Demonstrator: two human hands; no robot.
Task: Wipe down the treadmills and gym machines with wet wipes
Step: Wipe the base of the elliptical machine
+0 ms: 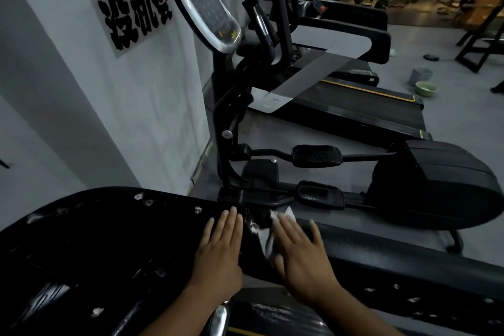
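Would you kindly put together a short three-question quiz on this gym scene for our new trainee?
1. True or false: the left hand holds the wipe.
2. Which stands nearest the green bowl? A) grey bucket B) pedal C) wall sign
3. What colour is the wipe?
Key: 1 false, the right hand presses it on the black machine; 2 A; 3 white.

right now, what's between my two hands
In the head view: a scuffed strip of black machine top and part of the wet wipe under the right hand.
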